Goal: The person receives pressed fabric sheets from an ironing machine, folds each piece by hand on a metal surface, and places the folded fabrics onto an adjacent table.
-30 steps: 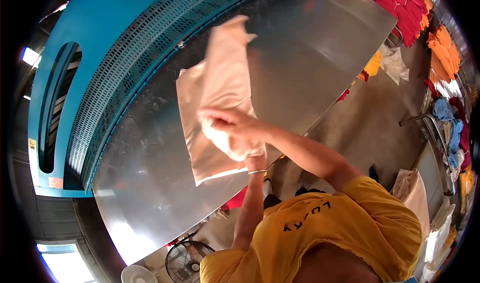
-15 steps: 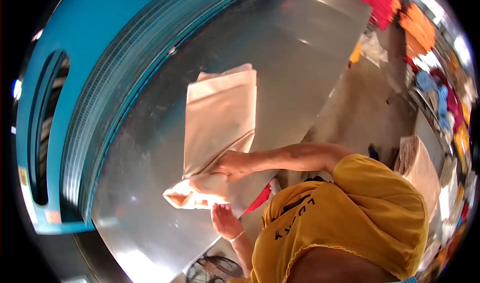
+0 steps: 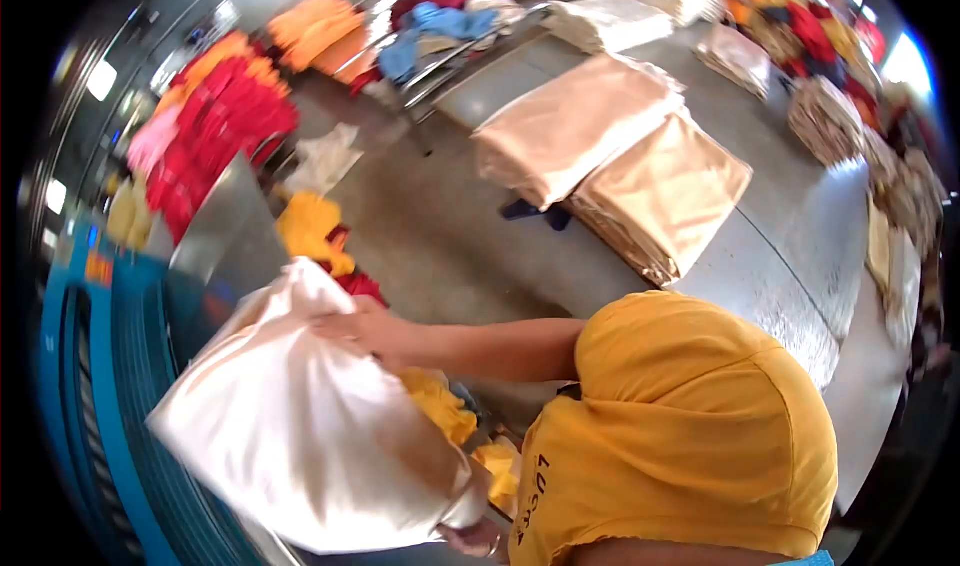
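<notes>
A folded pale peach cloth [image 3: 310,426] hangs between my two hands, lifted in front of the blue machine. My right hand [image 3: 372,328] grips its upper edge, with the fingers partly hidden in the folds. Low in view, my left hand [image 3: 474,540] holds the near lower corner. Only part of that hand shows, with a band at the wrist. Yellow cloth [image 3: 437,406] lies below, behind the held cloth.
Two stacks of folded peach cloth, one [image 3: 580,126] beside another [image 3: 665,196], rest on a metal table [image 3: 800,276]. The blue machine [image 3: 140,396] stands at left. Red cloth [image 3: 225,116] and orange cloth [image 3: 320,31] are piled farther back. Yellow cloth [image 3: 315,231] lies nearer.
The folded cloth has been lifted off the metal surface by the machine, now in both hands. My view has turned right, bringing the stacks of folded cloth into the middle.
</notes>
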`<state>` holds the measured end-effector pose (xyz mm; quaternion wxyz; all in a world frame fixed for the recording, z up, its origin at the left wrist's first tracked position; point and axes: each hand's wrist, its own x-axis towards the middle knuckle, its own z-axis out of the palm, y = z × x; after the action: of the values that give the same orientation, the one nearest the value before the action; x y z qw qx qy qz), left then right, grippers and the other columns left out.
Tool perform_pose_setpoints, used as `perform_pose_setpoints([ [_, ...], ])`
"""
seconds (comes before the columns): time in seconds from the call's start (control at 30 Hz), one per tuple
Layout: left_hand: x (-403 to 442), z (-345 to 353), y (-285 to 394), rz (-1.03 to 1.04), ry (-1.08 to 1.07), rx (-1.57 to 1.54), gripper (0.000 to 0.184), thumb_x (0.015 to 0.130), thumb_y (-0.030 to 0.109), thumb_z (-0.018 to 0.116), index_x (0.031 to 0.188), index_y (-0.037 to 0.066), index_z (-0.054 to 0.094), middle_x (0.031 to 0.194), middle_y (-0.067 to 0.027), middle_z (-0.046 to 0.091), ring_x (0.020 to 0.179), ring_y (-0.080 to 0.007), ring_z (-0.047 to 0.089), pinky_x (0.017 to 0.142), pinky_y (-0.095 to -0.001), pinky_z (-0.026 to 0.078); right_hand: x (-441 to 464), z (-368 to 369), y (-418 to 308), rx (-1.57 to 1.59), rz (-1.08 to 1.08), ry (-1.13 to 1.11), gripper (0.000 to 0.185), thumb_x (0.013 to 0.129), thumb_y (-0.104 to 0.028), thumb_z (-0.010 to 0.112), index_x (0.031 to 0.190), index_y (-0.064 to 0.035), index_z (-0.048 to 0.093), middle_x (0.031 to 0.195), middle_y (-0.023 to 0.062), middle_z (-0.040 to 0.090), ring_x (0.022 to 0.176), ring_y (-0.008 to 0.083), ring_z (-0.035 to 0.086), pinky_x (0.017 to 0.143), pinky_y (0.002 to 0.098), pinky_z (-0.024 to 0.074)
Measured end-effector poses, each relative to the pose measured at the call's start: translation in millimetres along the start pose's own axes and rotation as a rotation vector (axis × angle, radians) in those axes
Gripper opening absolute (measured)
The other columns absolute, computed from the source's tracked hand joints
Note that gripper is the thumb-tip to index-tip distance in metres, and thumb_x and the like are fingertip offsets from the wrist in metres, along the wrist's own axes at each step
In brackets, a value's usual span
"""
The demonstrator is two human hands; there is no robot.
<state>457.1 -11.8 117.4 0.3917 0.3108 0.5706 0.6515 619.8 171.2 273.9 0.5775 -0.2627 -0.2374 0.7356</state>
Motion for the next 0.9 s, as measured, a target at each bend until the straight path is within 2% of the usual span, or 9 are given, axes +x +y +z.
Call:
perform_pose_setpoints([
  [0.13, 26, 105, 1, -0.015, -0.28, 0.033, 0.033, 0.081, 0.015, 0.057, 0.107, -0.004, 0.052, 0.104, -0.0144, 0.056, 0.09, -0.0225, 0.054, 0.08, -0.0327, 0.044, 7, -144, -62, -0.358, -0.466, 0.178, 0.02, 0.079, -0.015, 0.062, 0.093, -0.0004, 0.062, 0.083, 0.004, 0.063, 0.077, 0.0118, 0.057, 0.07, 0.0279, 0.0461],
  [0.2, 37, 163, -1, -0.01, -0.402, 0.028, 0.033, 0.08, 0.014, 0.057, 0.107, -0.004, 0.053, 0.105, -0.0146, 0.055, 0.09, -0.0228, 0.054, 0.08, -0.033, 0.044, -10, -188, -112, -0.598, -0.405, 0.529, 0.031, 0.073, -0.021, 0.067, 0.091, 0.0034, 0.06, 0.08, 0.0076, 0.061, 0.075, 0.0173, 0.057, 0.068, 0.0298, 0.0449],
  [0.47, 73, 381, -19, 0.249, -0.814, -0.193, 0.033, 0.079, 0.012, 0.058, 0.106, -0.005, 0.053, 0.107, -0.0155, 0.054, 0.091, -0.024, 0.054, 0.08, -0.0342, 0.044, -96, -330, -372, -0.024, -0.983, 0.632, 0.031, 0.073, -0.011, 0.062, 0.101, 0.0019, 0.061, 0.087, 0.0074, 0.063, 0.072, 0.0146, 0.058, 0.065, 0.0273, 0.0481],
  [0.5, 75, 411, -22, 0.237, -0.868, -0.258, 0.033, 0.078, 0.012, 0.058, 0.106, -0.005, 0.053, 0.108, -0.0156, 0.054, 0.091, -0.0242, 0.054, 0.08, -0.0344, 0.044, -102, -353, -392, 0.001, -1.033, 0.705, 0.028, 0.074, -0.012, 0.062, 0.098, 0.0026, 0.061, 0.088, 0.0068, 0.062, 0.073, 0.0147, 0.058, 0.066, 0.0282, 0.0478],
  [0.53, 80, 437, -29, -0.1, -0.927, -0.289, 0.034, 0.078, 0.01, 0.061, 0.107, -0.005, 0.052, 0.108, -0.0156, 0.055, 0.092, -0.0227, 0.054, 0.079, -0.0322, 0.044, -111, -381, -407, -0.035, -1.066, 0.79, 0.027, 0.074, -0.011, 0.063, 0.097, 0.0012, 0.059, 0.087, 0.0078, 0.062, 0.076, 0.0172, 0.06, 0.071, 0.0295, 0.0495],
  [0.63, 20, 538, -5, -0.127, -1.028, -0.107, 0.038, 0.07, 0.006, 0.068, 0.103, -0.006, 0.055, 0.106, -0.0144, 0.056, 0.092, -0.0221, 0.054, 0.079, -0.0327, 0.045, -134, -471, -425, -0.185, -1.033, 1.067, 0.028, 0.074, -0.016, 0.064, 0.096, 0.0017, 0.06, 0.084, 0.0072, 0.062, 0.071, 0.0156, 0.058, 0.066, 0.0272, 0.0475],
  [0.73, 23, 583, -112, -0.038, -1.037, 0.212, 0.06, 0.064, 0.019, 0.076, 0.11, -0.007, 0.049, 0.109, -0.0156, 0.056, 0.091, -0.0241, 0.057, 0.081, -0.0333, 0.045, -159, -605, -386, -0.668, -0.81, 1.319, 0.05, 0.073, -0.032, 0.066, 0.108, 0.0012, 0.052, 0.099, 0.0104, 0.059, 0.09, 0.0222, 0.057, 0.077, 0.0327, 0.0448],
  [0.8, 13, 584, -149, 0.284, -0.942, 0.485, 0.08, 0.057, 0.027, 0.08, 0.117, -0.008, 0.041, 0.111, -0.0201, 0.055, 0.096, -0.0292, 0.057, 0.084, -0.0362, 0.044, -178, -621, -364, -1.197, -0.477, 1.773, 0.053, 0.073, -0.037, 0.065, 0.106, -0.0001, 0.048, 0.105, 0.0198, 0.055, 0.094, 0.0343, 0.055, 0.078, 0.0403, 0.0455],
  [0.9, 2, 589, -129, 0.179, -0.925, 0.763, 0.09, 0.057, 0.032, 0.08, 0.123, -0.008, 0.035, 0.115, -0.0234, 0.051, 0.105, -0.0327, 0.053, 0.086, -0.0379, 0.043, -153, -558, -337, -1.484, -0.603, 1.633, 0.055, 0.075, -0.036, 0.063, 0.114, -0.0017, 0.046, 0.116, 0.0195, 0.048, 0.105, 0.0352, 0.048, 0.087, 0.0421, 0.0402],
])
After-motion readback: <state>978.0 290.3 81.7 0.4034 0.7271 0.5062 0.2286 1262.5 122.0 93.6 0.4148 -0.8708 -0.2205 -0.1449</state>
